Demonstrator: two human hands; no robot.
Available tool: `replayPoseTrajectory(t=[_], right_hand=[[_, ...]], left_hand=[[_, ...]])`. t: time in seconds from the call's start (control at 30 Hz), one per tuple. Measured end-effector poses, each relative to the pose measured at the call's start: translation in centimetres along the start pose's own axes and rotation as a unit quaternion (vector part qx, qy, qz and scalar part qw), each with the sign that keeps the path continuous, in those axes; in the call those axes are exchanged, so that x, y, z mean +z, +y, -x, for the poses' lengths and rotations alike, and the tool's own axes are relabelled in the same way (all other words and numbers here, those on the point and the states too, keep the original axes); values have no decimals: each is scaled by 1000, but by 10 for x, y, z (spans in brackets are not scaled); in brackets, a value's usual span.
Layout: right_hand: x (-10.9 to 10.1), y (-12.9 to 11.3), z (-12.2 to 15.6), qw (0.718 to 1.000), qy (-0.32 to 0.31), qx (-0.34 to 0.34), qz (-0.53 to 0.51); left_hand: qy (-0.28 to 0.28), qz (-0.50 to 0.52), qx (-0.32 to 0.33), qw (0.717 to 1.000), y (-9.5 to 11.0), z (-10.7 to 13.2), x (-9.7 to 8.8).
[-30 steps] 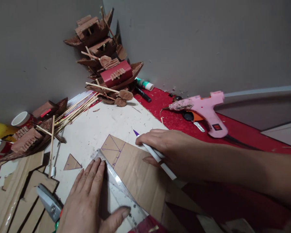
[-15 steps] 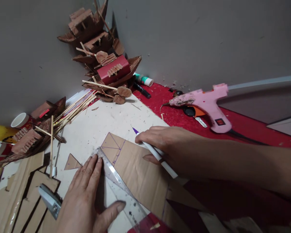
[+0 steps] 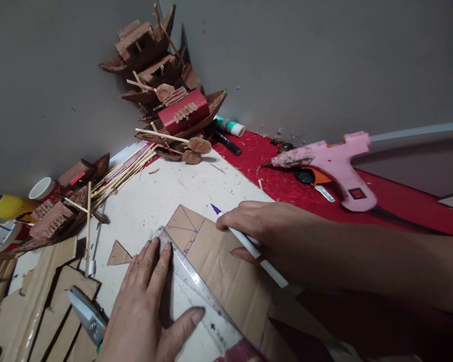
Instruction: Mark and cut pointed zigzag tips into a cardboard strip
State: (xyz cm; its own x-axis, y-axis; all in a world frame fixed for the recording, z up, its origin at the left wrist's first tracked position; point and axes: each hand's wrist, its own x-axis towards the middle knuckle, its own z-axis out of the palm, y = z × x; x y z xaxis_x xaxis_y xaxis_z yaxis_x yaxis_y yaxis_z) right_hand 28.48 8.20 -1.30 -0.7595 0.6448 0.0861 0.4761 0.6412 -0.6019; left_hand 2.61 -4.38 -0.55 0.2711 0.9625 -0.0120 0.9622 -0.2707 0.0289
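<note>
My left hand (image 3: 143,301) lies with fingers spread along a clear plastic ruler (image 3: 191,274), pressing it down. The ruler runs along the left edge of a cardboard piece (image 3: 219,266), which has purple lines drawn at its far end. My right hand (image 3: 254,231) grips a white marker (image 3: 256,255) with a purple tip. That tip hangs just beyond the cardboard's far right edge, seemingly off its surface. A small cardboard triangle (image 3: 119,254) lies left of the ruler. Near my left wrist are scissors (image 3: 86,317), their handles partly hidden.
A pink glue gun (image 3: 324,168) rests on the red cloth (image 3: 407,198) at right. Brown model boats (image 3: 184,113) stand by the wall, beside wooden sticks (image 3: 124,168), a black marker (image 3: 228,144) and a green-white tube (image 3: 230,125). Cardboard strips (image 3: 41,296) and cups (image 3: 43,188) sit left.
The whole scene has shifted slightly right in view as the camera moved. Both hands keep about the same places on the ruler and the marker.
</note>
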Motion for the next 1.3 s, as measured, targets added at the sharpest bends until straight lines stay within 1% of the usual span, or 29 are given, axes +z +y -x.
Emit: replayPoseTrajectory(t=[0.1, 0.27, 0.37, 0.6, 0.73, 0.87, 0.97, 1.07, 1.3], right_hand=[[-1, -2, 0, 1000, 3, 7, -6], [0, 0, 0, 1000, 7, 4, -16], [1, 0, -1, 1000, 10, 1, -17], [-1, -4, -3, 1000, 9, 14, -10], [1, -2, -1, 1000, 22, 3, -16], [2, 1, 0, 999, 30, -8, -22], [1, 1, 0, 999, 24, -14, -25], [0, -1, -1, 1000, 5, 0, -20], [0, 1, 1, 999, 2, 3, -33]], left_hand=[[-3, 6, 0, 1000, 1, -2, 1], [18, 6, 20, 1000, 1, -5, 2], [12, 7, 27, 1000, 2, -6, 2], [4, 9, 22, 1000, 0, -7, 4], [22, 4, 26, 999, -1, -8, 5], [12, -11, 35, 999, -1, -10, 3], [7, -13, 34, 999, 0, -10, 0], [-2, -16, 29, 999, 0, -10, -1], [14, -18, 37, 999, -2, -10, 0]])
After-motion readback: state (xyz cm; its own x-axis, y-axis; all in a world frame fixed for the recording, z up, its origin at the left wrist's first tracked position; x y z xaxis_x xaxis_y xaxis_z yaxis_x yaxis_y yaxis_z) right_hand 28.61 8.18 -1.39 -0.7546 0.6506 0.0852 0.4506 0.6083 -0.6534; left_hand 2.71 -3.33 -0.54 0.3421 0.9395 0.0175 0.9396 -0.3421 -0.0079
